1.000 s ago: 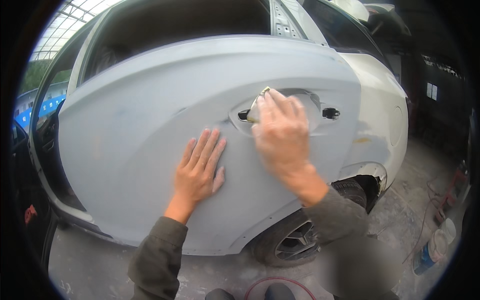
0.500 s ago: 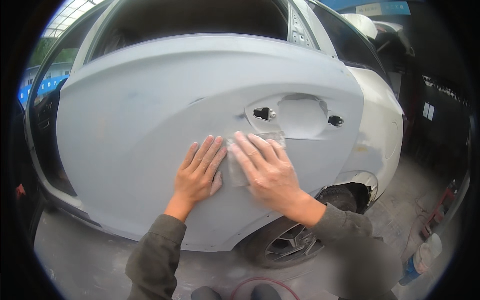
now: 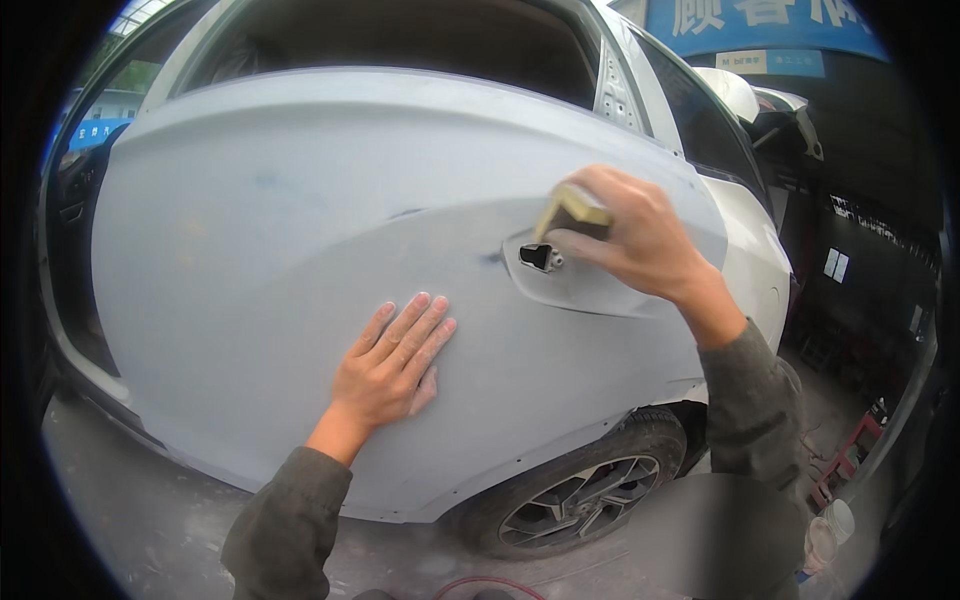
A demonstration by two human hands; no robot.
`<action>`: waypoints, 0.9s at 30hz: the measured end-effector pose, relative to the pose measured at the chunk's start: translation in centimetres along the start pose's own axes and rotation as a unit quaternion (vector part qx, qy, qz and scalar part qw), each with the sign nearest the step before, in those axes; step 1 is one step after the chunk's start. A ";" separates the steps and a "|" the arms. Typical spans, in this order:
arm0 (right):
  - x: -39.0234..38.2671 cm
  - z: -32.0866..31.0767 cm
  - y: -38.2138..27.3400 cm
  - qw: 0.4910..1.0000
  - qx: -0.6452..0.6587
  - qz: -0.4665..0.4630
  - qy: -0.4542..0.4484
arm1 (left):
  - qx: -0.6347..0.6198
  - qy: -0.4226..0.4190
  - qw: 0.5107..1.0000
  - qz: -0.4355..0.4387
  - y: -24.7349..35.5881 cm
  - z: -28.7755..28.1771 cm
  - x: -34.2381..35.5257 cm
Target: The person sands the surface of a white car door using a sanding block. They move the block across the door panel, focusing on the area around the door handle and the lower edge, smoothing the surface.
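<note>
Sanding block (image 3: 572, 212) clamped in right hand (image 3: 640, 240) at handle recess (image 3: 560, 275) nr door (image 3: 250, 280) rear edge; left hand (image 3: 395, 365) flat, fingers apart, mid-panel. Risk: block corner tilted → primer gouged.

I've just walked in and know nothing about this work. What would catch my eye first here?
The big dull grey primed car door fills most of the view. The person's left hand lies flat on its lower middle, while the right hand presses a small tan sanding block at the door-handle recess. Below right, a dark alloy wheel peeks out beneath the door.
</note>
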State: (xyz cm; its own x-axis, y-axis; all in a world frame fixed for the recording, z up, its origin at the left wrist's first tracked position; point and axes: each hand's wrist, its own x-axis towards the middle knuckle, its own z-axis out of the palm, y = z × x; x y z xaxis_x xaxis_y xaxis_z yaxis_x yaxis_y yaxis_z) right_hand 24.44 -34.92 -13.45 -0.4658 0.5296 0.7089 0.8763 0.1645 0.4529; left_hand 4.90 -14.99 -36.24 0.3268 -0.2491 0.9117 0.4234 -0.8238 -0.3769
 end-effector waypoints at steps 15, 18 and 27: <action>-0.1 2.6 1.4 0.995 -0.097 -0.002 0.027 | -0.007 0.009 1.000 -0.006 0.7 0.3 0.1; 0.6 4.0 -0.8 0.994 -0.099 0.042 0.030 | -0.019 0.001 1.000 -0.013 0.6 0.1 0.1; 0.8 4.2 -4.6 0.980 -0.105 0.152 -0.067 | 0.011 -0.004 1.000 -0.021 0.9 0.4 -0.2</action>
State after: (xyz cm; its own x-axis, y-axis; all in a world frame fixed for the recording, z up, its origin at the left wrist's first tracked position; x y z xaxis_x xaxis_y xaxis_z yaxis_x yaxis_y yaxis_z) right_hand 20.52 -31.76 -17.28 -0.1538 0.6349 0.7571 0.9211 -0.1852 0.3424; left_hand 5.58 -15.42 -36.79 0.3147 -0.2097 0.9257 0.4554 -0.8223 -0.3411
